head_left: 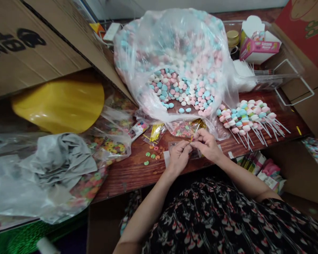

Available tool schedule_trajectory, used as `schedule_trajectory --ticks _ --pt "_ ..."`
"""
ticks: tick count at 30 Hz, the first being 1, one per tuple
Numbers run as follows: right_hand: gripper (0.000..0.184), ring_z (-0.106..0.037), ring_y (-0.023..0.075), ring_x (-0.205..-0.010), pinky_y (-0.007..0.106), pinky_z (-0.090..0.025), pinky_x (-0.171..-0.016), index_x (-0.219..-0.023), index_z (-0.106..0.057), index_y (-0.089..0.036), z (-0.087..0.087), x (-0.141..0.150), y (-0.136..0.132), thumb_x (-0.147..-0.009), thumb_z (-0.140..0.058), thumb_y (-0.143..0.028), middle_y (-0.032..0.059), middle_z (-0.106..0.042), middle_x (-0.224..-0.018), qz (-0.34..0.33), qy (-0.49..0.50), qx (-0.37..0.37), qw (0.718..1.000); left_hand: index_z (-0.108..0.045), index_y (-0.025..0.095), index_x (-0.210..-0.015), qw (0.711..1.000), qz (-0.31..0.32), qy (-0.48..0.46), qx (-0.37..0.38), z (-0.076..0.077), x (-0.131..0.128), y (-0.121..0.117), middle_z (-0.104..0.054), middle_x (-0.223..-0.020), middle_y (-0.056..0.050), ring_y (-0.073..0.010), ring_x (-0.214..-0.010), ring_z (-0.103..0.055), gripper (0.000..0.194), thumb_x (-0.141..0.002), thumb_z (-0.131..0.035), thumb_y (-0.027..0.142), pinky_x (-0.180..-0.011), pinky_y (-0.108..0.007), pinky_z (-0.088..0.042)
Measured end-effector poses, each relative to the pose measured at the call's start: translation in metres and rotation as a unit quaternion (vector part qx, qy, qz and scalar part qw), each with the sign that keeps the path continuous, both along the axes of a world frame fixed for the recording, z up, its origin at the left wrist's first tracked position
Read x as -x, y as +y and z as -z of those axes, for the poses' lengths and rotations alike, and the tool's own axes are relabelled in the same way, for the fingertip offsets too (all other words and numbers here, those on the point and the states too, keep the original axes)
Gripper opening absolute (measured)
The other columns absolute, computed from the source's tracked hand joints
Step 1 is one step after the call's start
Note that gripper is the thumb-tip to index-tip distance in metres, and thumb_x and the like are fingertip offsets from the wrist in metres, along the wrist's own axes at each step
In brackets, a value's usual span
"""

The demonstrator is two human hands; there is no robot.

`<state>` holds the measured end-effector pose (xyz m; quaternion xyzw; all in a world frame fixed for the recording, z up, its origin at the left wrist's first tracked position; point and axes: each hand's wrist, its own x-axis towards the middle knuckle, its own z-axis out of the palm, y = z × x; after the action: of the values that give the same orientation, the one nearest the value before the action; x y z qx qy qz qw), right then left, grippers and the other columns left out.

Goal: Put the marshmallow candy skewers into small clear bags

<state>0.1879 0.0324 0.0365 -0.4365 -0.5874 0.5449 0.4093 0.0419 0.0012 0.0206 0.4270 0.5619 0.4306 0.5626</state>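
Note:
Both my hands meet over the table's front edge. The fingers of my left hand [179, 155] are closed in a pinch, and my right hand [207, 145] pinches right beside them. Between the fingertips is a thin gold twist tie [192, 139], partly hidden. A white stick [197, 128] pokes out beyond the fingers. Under the hands lies clear plastic wrapping, mostly covered. Just beyond them is a bag of ring-shaped candies [181, 129]. To the left rest a packet of gold twist ties [156, 132] and several loose candy rings [153, 156].
A large clear bag of pastel marshmallows [172, 42] opens toward me. Marshmallow skewers [249, 116] are piled at the right. Behind them stands a clear plastic bin [288, 70] with a pink box [259, 49]. Cardboard [42, 46] and a grey cloth [60, 158] occupy the left.

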Motion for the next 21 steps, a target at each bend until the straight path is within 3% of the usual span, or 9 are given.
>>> schedule_trajectory --ticks 2,5,8,12,15,18,21 --pt "0.022 -0.048 0.0075 -0.048 0.019 -0.036 -0.049 -0.082 -0.044 -0.022 0.004 0.002 0.000 -0.078 -0.065 -0.027 -0.0102 -0.052 -0.056 0.014 0.013 0.025 1.000 -0.070 0.018 -0.074 0.999 0.036 0.022 -0.031 -0.001 0.004 -0.004 -0.061 -0.076 -0.001 -0.0075 -0.053 -0.049 0.019 -0.078 -0.064 0.036 -0.044 -0.019 -0.035" --pt "0.023 -0.045 0.0069 -0.046 0.019 -0.032 -0.047 -0.083 -0.043 -0.023 0.008 0.004 -0.002 -0.075 -0.064 -0.024 -0.0111 -0.050 -0.055 0.021 -0.013 0.009 1.000 -0.066 0.018 -0.074 1.000 0.030 -0.005 0.004 -0.004 0.005 -0.010 -0.055 -0.071 0.000 -0.0065 -0.049 -0.046 0.024 -0.080 -0.063 0.041 -0.041 -0.018 -0.033" --pt "0.017 -0.048 0.0083 -0.049 0.021 -0.036 -0.052 -0.083 -0.043 -0.023 0.009 0.004 -0.006 -0.076 -0.058 -0.018 -0.0090 -0.052 -0.058 0.015 -0.086 -0.078 0.993 -0.059 0.017 -0.068 0.996 -0.011 -0.062 0.069 -0.006 0.002 -0.011 -0.046 -0.060 0.004 -0.0041 -0.039 -0.038 0.034 -0.079 -0.064 0.049 -0.035 -0.017 -0.028" --pt "0.011 -0.052 0.0114 -0.058 0.025 -0.038 -0.060 -0.081 -0.044 -0.022 0.011 0.001 -0.004 -0.078 -0.049 -0.013 -0.0047 -0.052 -0.064 -0.017 -0.170 -0.228 0.958 -0.058 0.017 -0.072 0.986 -0.047 -0.104 0.123 -0.010 -0.001 -0.008 -0.044 -0.054 0.008 -0.0013 -0.033 -0.030 0.035 -0.072 -0.072 0.050 -0.030 -0.014 -0.022" --pt "0.009 -0.050 0.0129 -0.061 0.026 -0.038 -0.062 -0.077 -0.046 -0.022 0.013 -0.003 -0.002 -0.080 -0.050 -0.014 -0.0026 -0.052 -0.066 -0.043 -0.193 -0.268 0.943 -0.058 0.017 -0.073 0.984 -0.060 -0.115 0.121 -0.012 -0.002 -0.007 -0.046 -0.053 0.008 0.0003 -0.032 -0.029 0.035 -0.069 -0.075 0.047 -0.031 -0.013 -0.022" --pt "0.007 -0.052 0.0139 -0.066 0.028 -0.041 -0.068 -0.076 -0.052 -0.020 0.014 -0.006 -0.006 -0.082 -0.057 -0.020 -0.0006 -0.057 -0.069 -0.024 -0.177 -0.223 0.958 -0.056 0.017 -0.069 0.987 -0.069 -0.111 0.094 -0.010 -0.003 -0.008 -0.046 -0.053 0.008 0.0002 -0.032 -0.031 0.036 -0.072 -0.073 0.049 -0.031 -0.013 -0.023" --pt "0.011 -0.053 0.0132 -0.066 0.027 -0.044 -0.067 -0.079 -0.059 -0.020 0.020 -0.008 -0.011 -0.084 -0.061 -0.030 -0.0009 -0.060 -0.071 -0.014 -0.089 -0.083 0.993 -0.053 0.018 -0.067 0.989 -0.065 -0.109 0.077 -0.008 -0.003 -0.008 -0.044 -0.053 0.008 -0.0003 -0.033 -0.032 0.038 -0.073 -0.071 0.050 -0.032 -0.014 -0.024"
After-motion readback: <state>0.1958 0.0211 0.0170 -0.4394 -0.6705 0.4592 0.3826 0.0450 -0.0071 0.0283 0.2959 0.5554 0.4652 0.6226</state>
